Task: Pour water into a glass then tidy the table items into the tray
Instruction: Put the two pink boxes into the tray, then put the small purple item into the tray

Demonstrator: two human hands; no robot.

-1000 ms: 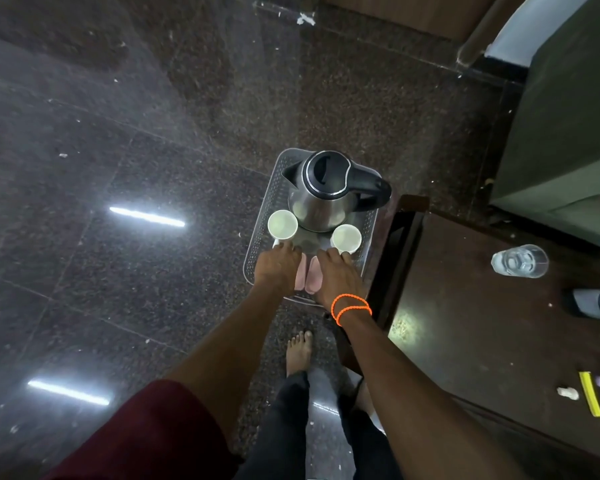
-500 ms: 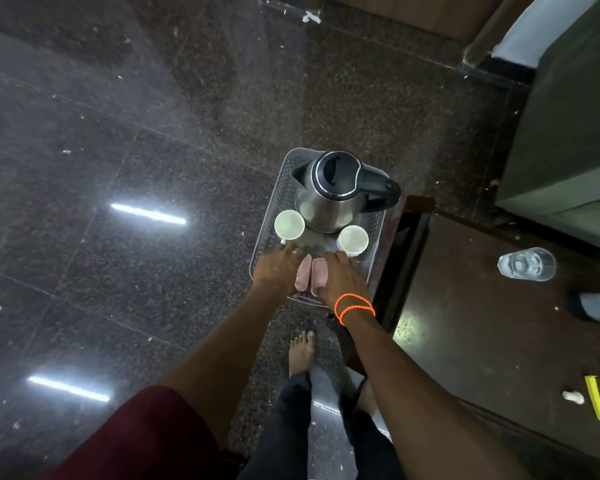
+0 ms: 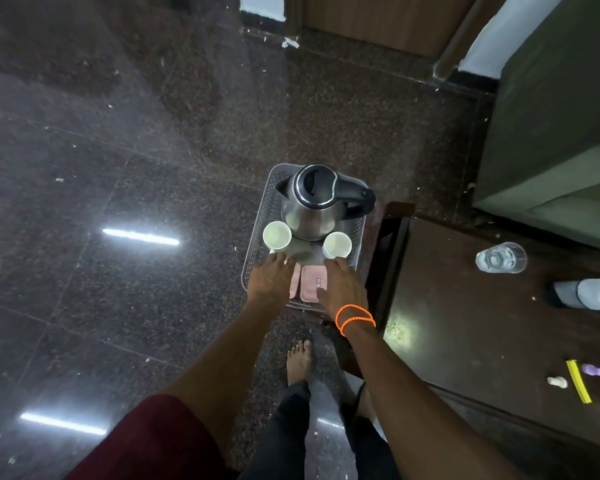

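The tray (image 3: 253,271), a clear plastic one with a perforated wall, is held over the dark floor (image 3: 118,168), just left of the dark wooden desk (image 3: 482,341). The left hand (image 3: 269,277) lies on the near left edge of the tray and the right hand (image 3: 342,285) on the near right edge; both palms face down with the fingers over the rim. How tightly each grip closes on the rim I cannot tell, because the fingertips are hidden under the hands.

Inside the tray, the steel kettle (image 3: 314,206) with black lid and handle stands at the far end. A white cup (image 3: 276,236) stands upright at the near left of the kettle, and another white cup (image 3: 337,244) at the near right. Between the two hands, at the near end of the tray, lie pink sachets (image 3: 313,284).

To the right of the tray, on the desk, the glass (image 3: 501,258) with water stands well apart from it. A bottle (image 3: 586,294) lies near the glass at the right edge of the view. A yellow strip (image 3: 578,381) and small scraps lie at the near side of the desk.
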